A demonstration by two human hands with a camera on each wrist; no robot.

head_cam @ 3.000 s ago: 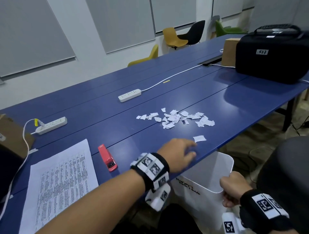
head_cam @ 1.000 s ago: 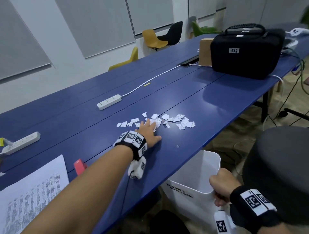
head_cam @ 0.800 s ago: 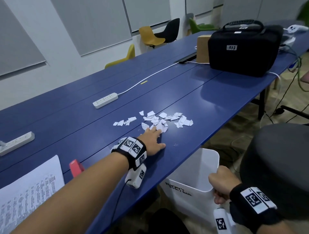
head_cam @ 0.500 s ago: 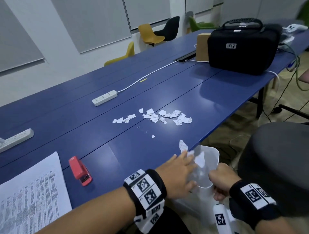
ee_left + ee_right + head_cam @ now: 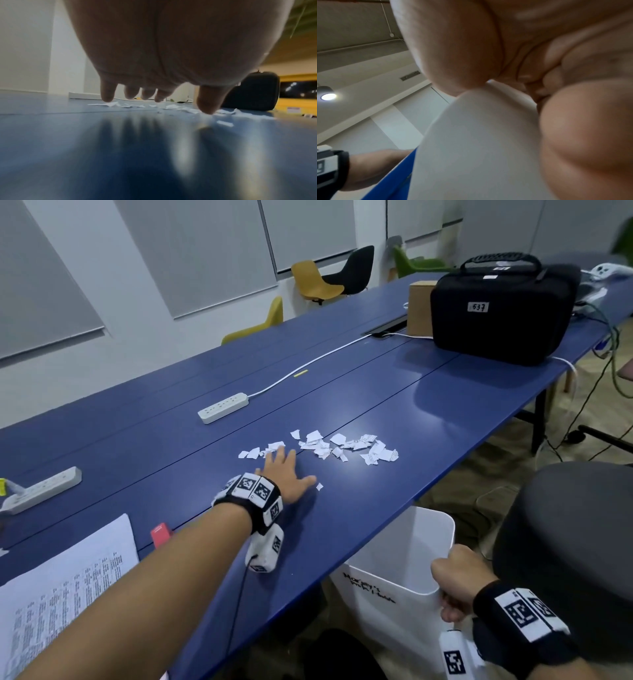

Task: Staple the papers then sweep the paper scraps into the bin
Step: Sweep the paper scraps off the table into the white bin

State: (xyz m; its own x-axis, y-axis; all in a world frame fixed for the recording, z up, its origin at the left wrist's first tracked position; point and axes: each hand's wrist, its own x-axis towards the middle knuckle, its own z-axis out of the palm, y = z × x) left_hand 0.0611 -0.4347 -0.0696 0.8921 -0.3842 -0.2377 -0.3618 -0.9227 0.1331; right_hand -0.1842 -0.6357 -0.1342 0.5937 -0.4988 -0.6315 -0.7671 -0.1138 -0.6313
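1. R hand (image 5: pixel 530 67) fills top & right of frame, very close, blurred. Thumb and curled fingers grip rim of white bin (image 5: pixel 479 135).
2. Bin wall runs down centre, plain white.
3. Blue table edge (image 5: pixel 393 180) lower left, just beside bin.
4. L forearm (image 5: pixel 376 166) w/ black-white wristband (image 5: pixel 332 170) far left.
5. Ceiling light (image 5: pixel 328 96) lit, upper left.

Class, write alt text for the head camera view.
A left hand lies flat on a blue table beside torn paper scraps, while the right hand grips a white bin held below the table's edge.
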